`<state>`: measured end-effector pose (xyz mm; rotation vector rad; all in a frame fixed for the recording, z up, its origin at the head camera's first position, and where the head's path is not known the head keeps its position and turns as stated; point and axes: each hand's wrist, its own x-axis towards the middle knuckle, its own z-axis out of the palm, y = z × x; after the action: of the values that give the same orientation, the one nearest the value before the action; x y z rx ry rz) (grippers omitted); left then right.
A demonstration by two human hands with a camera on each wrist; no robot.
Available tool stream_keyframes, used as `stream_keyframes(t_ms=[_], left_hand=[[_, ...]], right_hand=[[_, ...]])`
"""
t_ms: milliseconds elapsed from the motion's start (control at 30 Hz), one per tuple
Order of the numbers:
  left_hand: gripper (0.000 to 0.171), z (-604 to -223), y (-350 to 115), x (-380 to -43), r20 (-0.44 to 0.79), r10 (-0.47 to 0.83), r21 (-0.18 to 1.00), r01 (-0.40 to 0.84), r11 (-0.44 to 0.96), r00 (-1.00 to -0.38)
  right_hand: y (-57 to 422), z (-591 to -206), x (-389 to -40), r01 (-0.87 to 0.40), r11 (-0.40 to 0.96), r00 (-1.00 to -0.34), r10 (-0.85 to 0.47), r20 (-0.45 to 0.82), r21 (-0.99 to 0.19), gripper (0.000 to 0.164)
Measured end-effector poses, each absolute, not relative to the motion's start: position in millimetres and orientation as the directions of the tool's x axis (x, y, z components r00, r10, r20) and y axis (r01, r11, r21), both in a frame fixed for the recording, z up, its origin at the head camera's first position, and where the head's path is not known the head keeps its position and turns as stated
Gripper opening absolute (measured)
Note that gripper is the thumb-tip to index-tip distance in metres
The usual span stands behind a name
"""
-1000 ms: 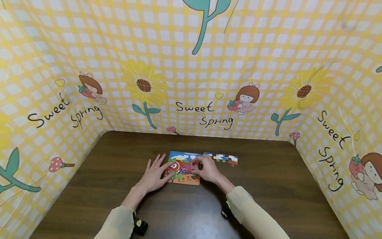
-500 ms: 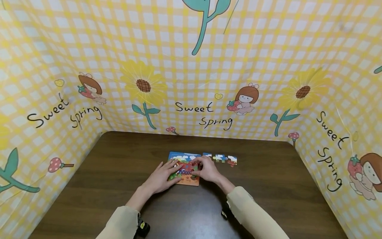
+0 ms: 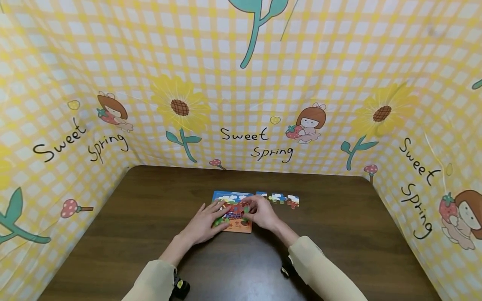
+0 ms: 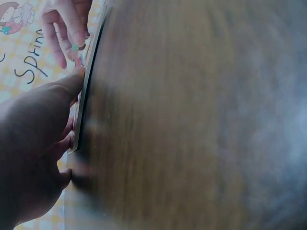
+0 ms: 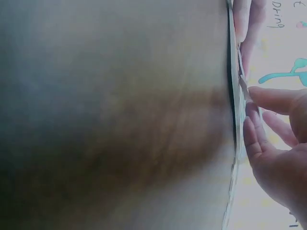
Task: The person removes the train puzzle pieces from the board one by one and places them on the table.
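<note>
Left hand shifted rightward | puzzle: blue-topped, red-centred, orange-based

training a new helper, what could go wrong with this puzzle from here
The piece the right hand pinches looks tilted to the board, so it might jam. The left hand rests on the board and could shift it. The loose pieces lie close beside the right hand, which might knock them.

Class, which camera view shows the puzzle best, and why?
The head view: the puzzle shows its printed face from above, though partly covered. Both wrist views show it mostly edge-on, as a thin strip.
</note>
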<state>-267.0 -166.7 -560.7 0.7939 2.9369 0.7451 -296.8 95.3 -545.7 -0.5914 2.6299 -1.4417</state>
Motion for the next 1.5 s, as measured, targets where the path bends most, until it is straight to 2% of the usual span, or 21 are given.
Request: stream_keyframes(t_ms=[167,367,500,867,1133,1500], left_hand=[[0.063,-560.7,-166.3,-268.1,0.092,0.472,0.442,0.461,0.770,-0.877],[0.060,-554.2,-164.3,-265.7,0.054,0.476,0.416,0.453,0.789,-0.878],[0.061,-555.0,-164.0,-265.6,0.077,0.479,0.415,0.465,0.782,-0.874],[0.062,-562.0,-166.3,-269.1,0.063,0.477,0.434,0.455,0.778,-0.877],[0.060,-555.6,-165.3,-266.2,0.052,0.477,0.406,0.455,0.792,-0.877],[0.061,-559.9,-165.7,-266.5,0.094,0.493,0.421,0.483,0.768,-0.865]], right_hand=[[98.8,-547.6,-295.5,-0.236,0.386,-0.931,-0.353,0.094,-0.892,0.054],[99.2,-549.6,-296.8,-0.193,0.351,-0.940,-0.332,0.070,-0.916,0.048],[97.3,-548.6,-297.1,-0.184,0.346,-0.944,-0.323,0.068,-0.920,0.046],[91.7,-541.6,-292.8,-0.217,0.388,-0.946,-0.312,0.094,-0.896,0.042],[91.2,-538.8,-288.1,-0.307,0.429,-0.920,-0.361,0.150,-0.850,0.040],[123.6,-540.9,-288.5,-0.190,0.318,-0.949,-0.302,0.091,-0.929,0.043]])
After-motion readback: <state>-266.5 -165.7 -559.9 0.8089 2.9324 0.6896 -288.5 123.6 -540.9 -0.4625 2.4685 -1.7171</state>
